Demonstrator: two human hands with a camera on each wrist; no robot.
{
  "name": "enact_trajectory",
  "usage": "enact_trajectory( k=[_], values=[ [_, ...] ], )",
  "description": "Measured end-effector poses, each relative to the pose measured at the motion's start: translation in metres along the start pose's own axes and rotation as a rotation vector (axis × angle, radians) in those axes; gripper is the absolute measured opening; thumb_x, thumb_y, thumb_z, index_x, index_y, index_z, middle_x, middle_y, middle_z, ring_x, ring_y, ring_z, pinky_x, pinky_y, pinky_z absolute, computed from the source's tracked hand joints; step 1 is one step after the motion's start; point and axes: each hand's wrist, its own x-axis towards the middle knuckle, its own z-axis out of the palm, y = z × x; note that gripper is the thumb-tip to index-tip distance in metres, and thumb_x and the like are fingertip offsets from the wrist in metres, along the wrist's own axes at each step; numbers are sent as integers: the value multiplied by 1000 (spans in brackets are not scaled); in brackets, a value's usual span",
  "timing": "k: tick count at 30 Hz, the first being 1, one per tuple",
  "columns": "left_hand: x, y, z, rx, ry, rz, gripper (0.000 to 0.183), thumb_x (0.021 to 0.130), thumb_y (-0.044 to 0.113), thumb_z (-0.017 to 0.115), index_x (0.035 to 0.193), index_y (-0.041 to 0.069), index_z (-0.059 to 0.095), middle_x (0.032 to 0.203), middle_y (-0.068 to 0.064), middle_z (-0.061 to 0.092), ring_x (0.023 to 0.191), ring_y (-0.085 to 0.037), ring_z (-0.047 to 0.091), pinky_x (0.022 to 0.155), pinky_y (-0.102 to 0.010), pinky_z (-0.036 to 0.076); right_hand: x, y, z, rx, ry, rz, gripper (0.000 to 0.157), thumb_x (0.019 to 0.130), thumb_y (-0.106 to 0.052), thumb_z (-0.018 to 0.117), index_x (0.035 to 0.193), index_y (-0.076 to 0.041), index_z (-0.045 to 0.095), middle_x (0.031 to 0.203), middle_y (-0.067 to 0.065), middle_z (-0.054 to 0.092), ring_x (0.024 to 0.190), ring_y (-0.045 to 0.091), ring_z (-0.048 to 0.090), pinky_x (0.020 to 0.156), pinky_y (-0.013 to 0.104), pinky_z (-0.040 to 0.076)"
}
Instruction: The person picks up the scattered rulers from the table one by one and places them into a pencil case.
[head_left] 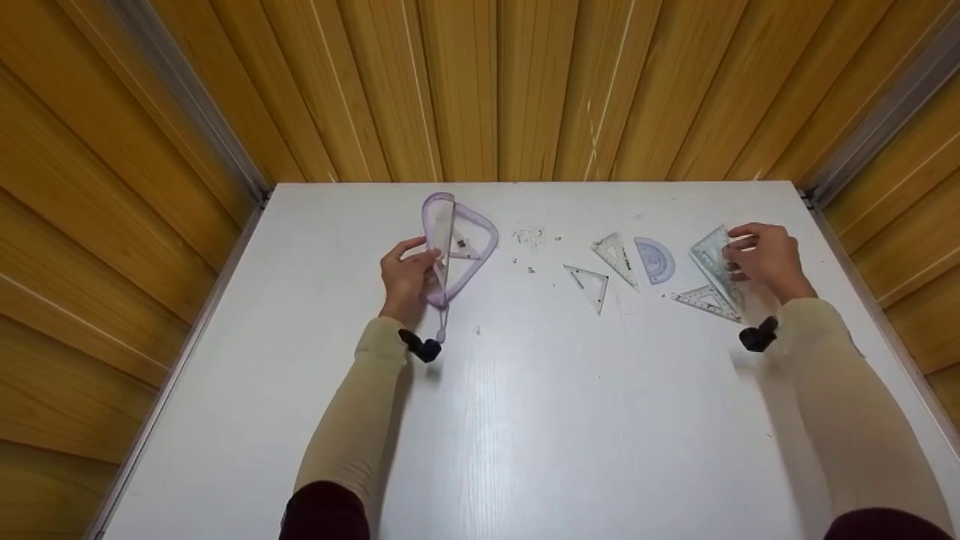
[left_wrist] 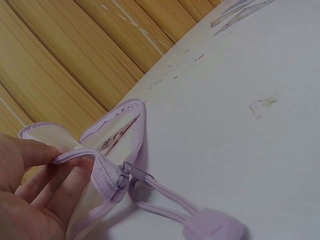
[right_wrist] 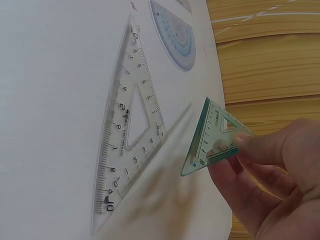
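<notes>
My left hand (head_left: 407,277) pinches the edge of a clear zip pouch with lilac trim (head_left: 487,251), its mouth gaping. A set square (head_left: 463,245) shows inside the pouch. In the left wrist view the zipper pull with its lilac tag (left_wrist: 212,225) hangs from the near corner. At the right, my right hand (head_left: 769,259) pinches a green-tinted set square (right_wrist: 212,132) between thumb and fingers, raised off the table. Beneath it lies a clear set square (right_wrist: 117,135), flat on the surface. A blue protractor (head_left: 655,261) rests to the left of my right hand.
Two more clear set squares (head_left: 616,259) (head_left: 590,286) lie right of the table's middle. Dark crumbs and smudges (head_left: 529,238) dot the white table (head_left: 540,420) near the pouch. Wood-patterned walls (head_left: 525,90) rise behind and on both sides.
</notes>
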Motion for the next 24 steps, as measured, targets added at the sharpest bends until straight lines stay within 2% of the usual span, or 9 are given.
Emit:
enact_trajectory(
  k=[7,24],
  values=[
    [-1,1,-1,23,-5,-27,43,91,6,78,132,3,66,102,-17,76,85,-26,75,66,-30,58,2,-8,-8,51,21,-19,43,100,-5,64,141,4,53,126,31,61,76,16,74,67,30,61],
    [-3,0,0,60,3,19,40,91,5,77,129,0,68,96,-17,76,81,-25,74,59,-25,55,9,-42,-19,83,54,-58,50,101,-11,66,146,1,51,132,29,59,77,9,74,69,27,60]
  ],
)
